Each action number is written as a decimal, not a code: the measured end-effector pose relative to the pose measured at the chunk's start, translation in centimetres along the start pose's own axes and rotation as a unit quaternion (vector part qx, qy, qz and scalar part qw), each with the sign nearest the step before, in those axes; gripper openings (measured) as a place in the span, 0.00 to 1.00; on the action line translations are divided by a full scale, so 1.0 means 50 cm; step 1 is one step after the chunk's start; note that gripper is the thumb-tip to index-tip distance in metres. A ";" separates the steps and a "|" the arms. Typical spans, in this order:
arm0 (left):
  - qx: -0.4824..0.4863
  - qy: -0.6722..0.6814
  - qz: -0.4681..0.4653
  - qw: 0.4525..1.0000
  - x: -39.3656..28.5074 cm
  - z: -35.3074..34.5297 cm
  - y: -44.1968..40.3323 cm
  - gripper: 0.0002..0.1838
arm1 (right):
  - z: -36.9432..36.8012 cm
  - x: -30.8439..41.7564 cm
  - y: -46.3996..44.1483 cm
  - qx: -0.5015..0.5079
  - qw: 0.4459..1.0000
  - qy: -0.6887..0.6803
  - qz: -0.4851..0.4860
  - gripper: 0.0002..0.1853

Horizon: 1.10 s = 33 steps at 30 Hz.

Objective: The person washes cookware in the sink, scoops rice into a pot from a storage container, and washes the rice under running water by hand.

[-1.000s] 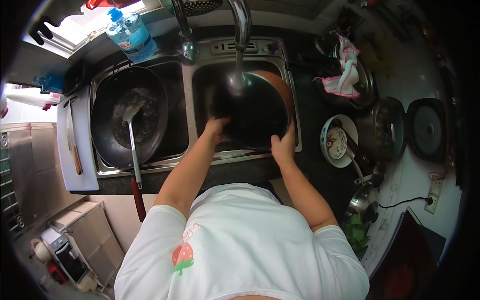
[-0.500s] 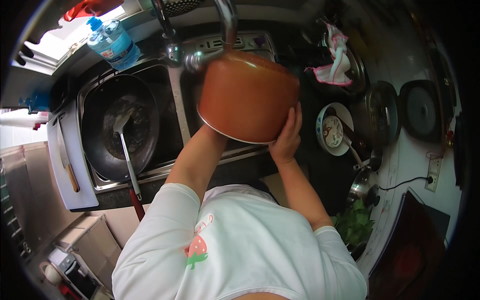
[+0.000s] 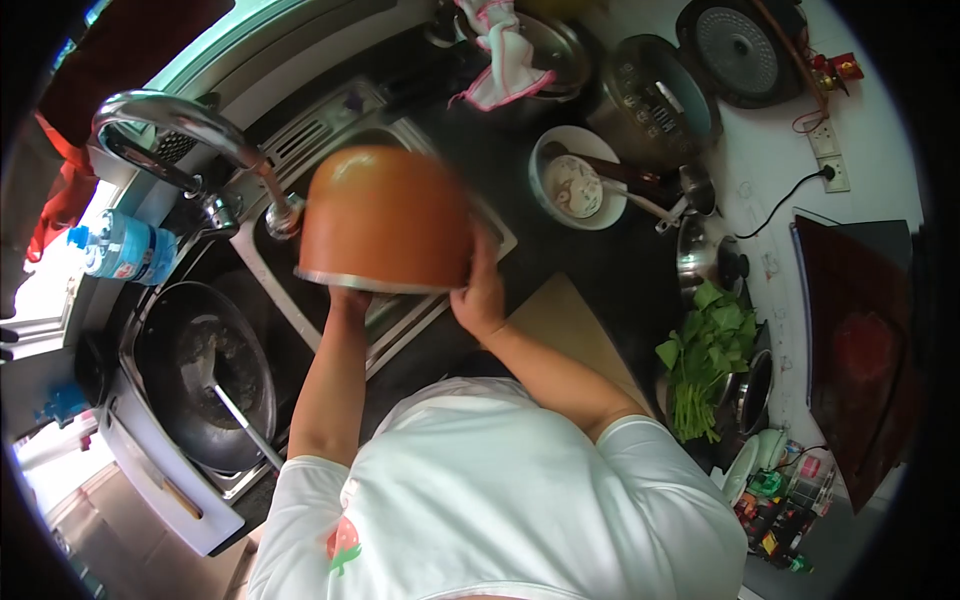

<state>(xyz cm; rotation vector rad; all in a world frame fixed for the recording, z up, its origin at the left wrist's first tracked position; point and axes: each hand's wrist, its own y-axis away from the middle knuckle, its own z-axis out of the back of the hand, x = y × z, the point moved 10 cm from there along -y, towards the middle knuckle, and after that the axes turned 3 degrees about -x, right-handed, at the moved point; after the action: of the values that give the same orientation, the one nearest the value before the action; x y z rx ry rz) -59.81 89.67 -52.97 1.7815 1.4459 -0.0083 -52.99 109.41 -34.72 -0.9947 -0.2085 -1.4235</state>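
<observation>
An orange pot (image 3: 385, 220) is held up over the right sink basin, its outer wall facing me and its pale rim toward my body. My right hand (image 3: 480, 290) grips its right side near the rim. At the lower left of the rim is my left hand (image 3: 350, 298), its fingers mostly hidden behind the pot. The faucet spout (image 3: 283, 212) is just left of the pot. In the left basin lies a black wok (image 3: 170, 380) with a metal spatula (image 3: 240, 415) resting in it.
A white cutting board (image 3: 210, 530) with a knife stands left. A blue water bottle (image 3: 130, 248) is behind the wok. To the right are a bowl (image 3: 602, 210), a rice cooker (image 3: 640, 100), a lidded steel pot (image 3: 697, 250) and leafy greens (image 3: 708, 345).
The pot has been lifted from the basin and turned so its orange outside shows. Both hands have stayed on it. The view has swung to the right.
</observation>
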 end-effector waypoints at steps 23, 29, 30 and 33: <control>-0.173 -0.597 -0.023 0.783 -0.195 0.089 0.022 0.18 | -0.238 -0.190 0.023 0.343 0.831 -0.145 -0.412 0.22; -0.209 -0.611 -0.003 0.764 -0.196 0.103 -0.004 0.20 | 0.050 -0.053 -0.304 -0.031 0.999 0.017 0.025 0.14; -0.217 -0.627 -0.015 0.748 -0.201 0.103 -0.005 0.21 | 0.099 -0.027 -0.350 -0.105 0.990 0.029 0.086 0.15; -0.196 -0.799 -0.054 0.566 -0.210 0.155 -0.047 0.23 | 0.141 -0.016 -0.456 -0.154 0.975 0.098 0.130 0.20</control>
<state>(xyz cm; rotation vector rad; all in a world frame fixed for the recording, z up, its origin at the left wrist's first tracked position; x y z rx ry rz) -61.65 76.64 -54.46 0.6072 0.0743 -1.0122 -70.20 118.40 -20.85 -1.0799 0.2876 -1.3242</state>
